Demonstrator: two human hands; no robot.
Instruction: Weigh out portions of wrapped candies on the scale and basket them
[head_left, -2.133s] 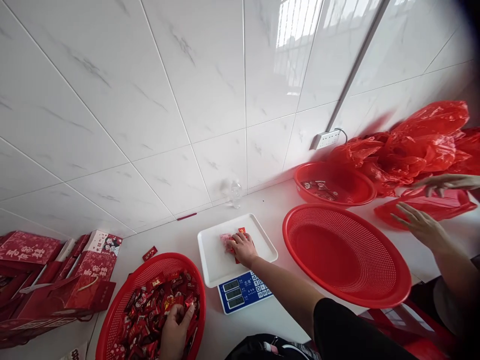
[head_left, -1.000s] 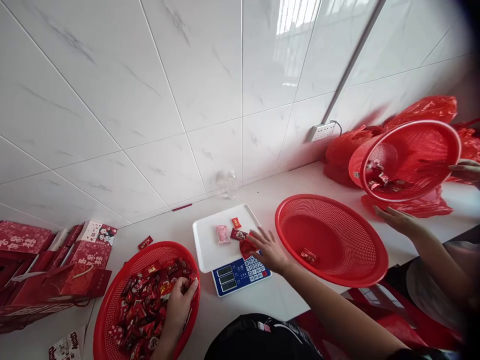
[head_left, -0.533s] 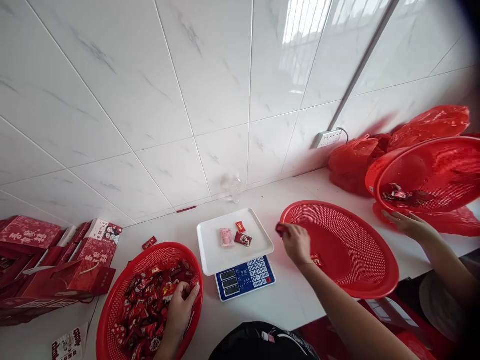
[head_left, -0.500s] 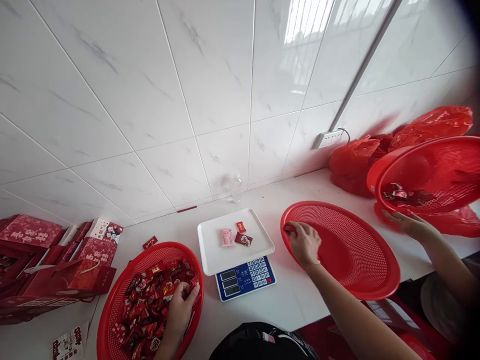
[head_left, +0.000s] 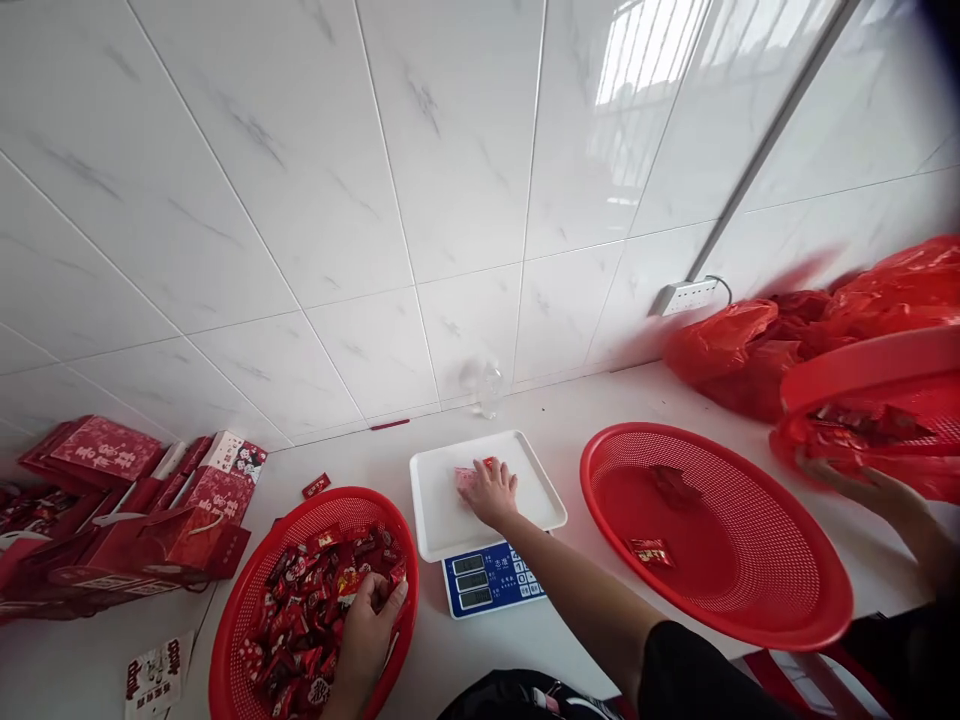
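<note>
My left hand [head_left: 367,625] is over the left red basket [head_left: 409,600], its thumb and fingers closed on a small red wrapped candy [head_left: 397,575]. Many red and dark wrapped candies [head_left: 300,600] fill this basket below the hand. My right hand [head_left: 491,493] reaches onto the white tray [head_left: 435,525] of a digital scale [head_left: 480,580], fingers spread over the candies there. A pink wrapped candy [head_left: 464,480] shows beside its fingers and a bit of a red one [head_left: 488,463] beyond them; the rest is hidden under the hand.
The red basket [head_left: 765,560] right of the scale holds a few packets. Another person's hand [head_left: 870,490] is at a tilted red basket [head_left: 862,370] on the far right. Red bags [head_left: 735,350] and a power strip [head_left: 686,296] sit behind; red gift boxes [head_left: 165,530] stand left.
My right hand has moved left from the right basket onto the scale tray. Packets now show in that basket. The other person's tilted basket has dropped lower. My left hand keeps its candy.
</note>
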